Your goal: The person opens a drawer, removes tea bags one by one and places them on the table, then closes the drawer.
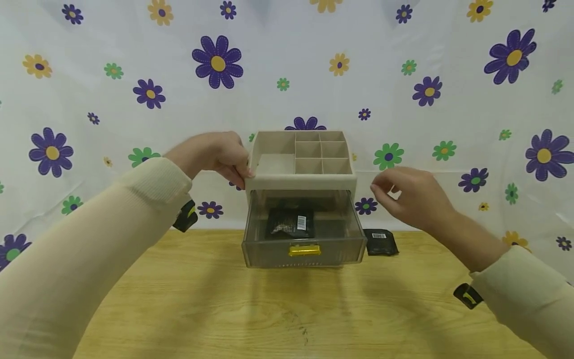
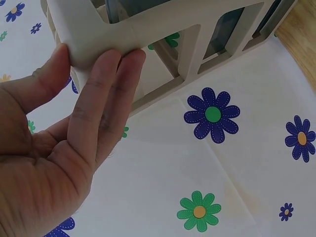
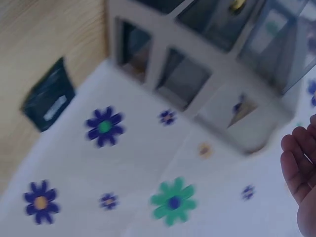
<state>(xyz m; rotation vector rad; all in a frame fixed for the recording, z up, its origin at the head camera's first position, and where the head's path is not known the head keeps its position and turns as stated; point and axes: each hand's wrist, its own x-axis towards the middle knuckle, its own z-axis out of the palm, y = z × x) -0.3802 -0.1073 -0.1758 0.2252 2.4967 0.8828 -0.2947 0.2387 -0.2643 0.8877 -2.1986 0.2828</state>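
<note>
A beige desktop drawer organizer [image 1: 300, 182] has a divided open top and a pulled-out transparent drawer [image 1: 264, 254] with a yellow handle [image 1: 305, 250]. Inside the drawer lies a black packet [image 1: 282, 224] with a white barcode label. My left hand [image 1: 221, 152] grips the organizer's upper left corner; in the left wrist view its thumb and fingers [image 2: 94, 94] sit on either side of that rounded corner. To the right of the organizer, my right hand [image 1: 410, 197] is raised, fingers loosely bent, holding nothing. Below it, another black packet [image 1: 381, 242] lies on the table.
The organizer stands toward the back of a wooden table [image 1: 202, 304]. Behind it hangs a white cloth [image 1: 278, 45] printed with purple, yellow and green flowers. The right wrist view shows the organizer's side openings [image 3: 182, 79].
</note>
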